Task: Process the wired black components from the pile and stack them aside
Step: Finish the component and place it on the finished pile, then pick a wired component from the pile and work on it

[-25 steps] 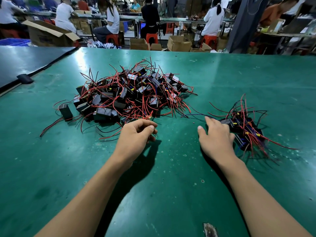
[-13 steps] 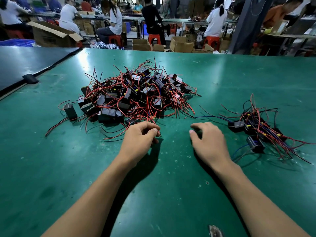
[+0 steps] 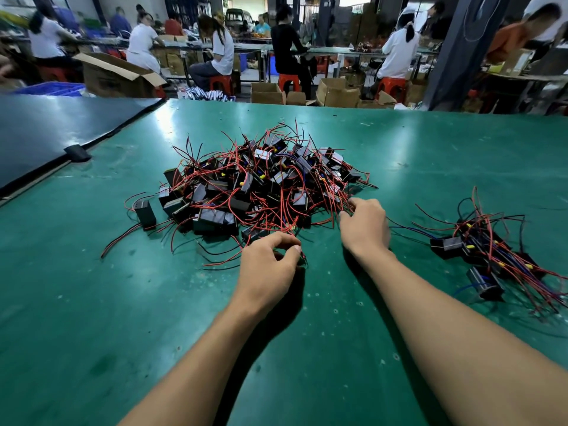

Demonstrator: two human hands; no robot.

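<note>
A big pile of black box components point(image 3: 261, 186) with tangled red and black wires lies mid-table. My left hand point(image 3: 267, 269) rests on the table at the pile's near edge, fingers curled, thumb and forefinger pinching a thin wire end point(image 3: 303, 258). My right hand point(image 3: 365, 224) reaches into the pile's right edge, its fingertips closing on a bunch of red wires point(image 3: 344, 210). To the right lies a smaller stack of components point(image 3: 482, 256) with red, black and blue wires, apart from both hands.
The green table point(image 3: 153, 318) extends all round. One loose black component point(image 3: 145, 213) stands left of the pile. A dark panel point(image 3: 46, 130) with a black clip point(image 3: 76, 152) borders the left. People work at benches beyond the far edge, among cardboard boxes point(image 3: 267, 92).
My right hand left the small stack on the right and moved left and forward to the big pile's right edge. My left hand has stayed in place, still curled.
</note>
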